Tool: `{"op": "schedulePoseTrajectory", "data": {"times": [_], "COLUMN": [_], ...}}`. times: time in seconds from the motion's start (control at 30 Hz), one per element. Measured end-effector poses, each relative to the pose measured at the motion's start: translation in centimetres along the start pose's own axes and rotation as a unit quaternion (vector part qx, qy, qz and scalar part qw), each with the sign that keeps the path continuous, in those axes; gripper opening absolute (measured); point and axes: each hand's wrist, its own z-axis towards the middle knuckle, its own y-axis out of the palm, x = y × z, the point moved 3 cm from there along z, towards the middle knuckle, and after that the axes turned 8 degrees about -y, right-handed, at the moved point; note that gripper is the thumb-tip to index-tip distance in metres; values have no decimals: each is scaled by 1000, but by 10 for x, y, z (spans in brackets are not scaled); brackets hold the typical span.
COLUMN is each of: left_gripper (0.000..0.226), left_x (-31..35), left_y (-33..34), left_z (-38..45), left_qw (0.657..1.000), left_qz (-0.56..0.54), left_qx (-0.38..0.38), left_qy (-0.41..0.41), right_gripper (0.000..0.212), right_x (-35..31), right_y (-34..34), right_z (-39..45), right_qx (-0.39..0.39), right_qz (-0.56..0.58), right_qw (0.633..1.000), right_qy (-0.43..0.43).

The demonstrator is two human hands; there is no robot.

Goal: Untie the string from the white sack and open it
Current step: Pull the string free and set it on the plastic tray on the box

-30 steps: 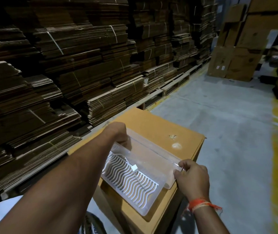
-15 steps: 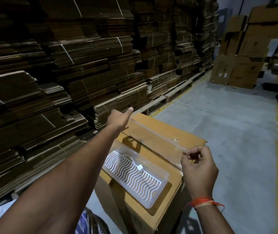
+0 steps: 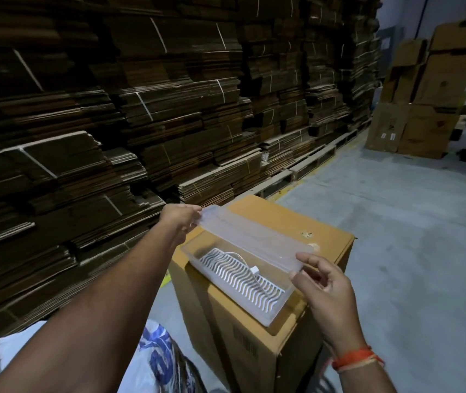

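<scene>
A clear plastic lid [image 3: 251,238] is held above a clear plastic box [image 3: 240,279] that rests on a tan cardboard carton [image 3: 325,236]. My left hand [image 3: 179,219] grips the lid's far left end. My right hand [image 3: 322,282] pinches its near right end. Inside the box lies a white wavy-slotted insert [image 3: 237,275] with a small white piece on it. The white sack [image 3: 152,355] with blue print shows at the bottom, partly hidden under my left forearm. No string is visible.
Tall stacks of flattened brown cardboard [image 3: 141,109] on pallets fill the left side. More cartons [image 3: 416,109] stand at the back right. Grey concrete floor [image 3: 410,222] with a yellow line runs along the right.
The lid has come off the box and been lifted; both hands now hold its ends above the open box. The camera has shifted slightly.
</scene>
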Motion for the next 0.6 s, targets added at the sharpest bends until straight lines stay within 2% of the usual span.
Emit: {"op": "schedulePoseTrajectory", "data": {"times": [0.1, 0.27, 0.6], "left_gripper": [23, 22, 22], "left_x": [-16, -32, -54], "left_y": [-14, -27, -33], "left_z": [-2, -14, -4], "left_qw": [999, 998, 999], "left_qz": [-39, -65, -27], "left_qx": [17, -14, 8], "left_qy": [-3, 2, 19], "right_gripper": [40, 48, 55], "right_x": [-9, -6, -6], "right_y": [8, 18, 22], "right_z": [-13, -22, -33], "right_qx": [-28, -71, -97], "right_qz": [7, -63, -174], "right_qw": [1000, 995, 980], "right_qy": [-6, -5, 18]}}
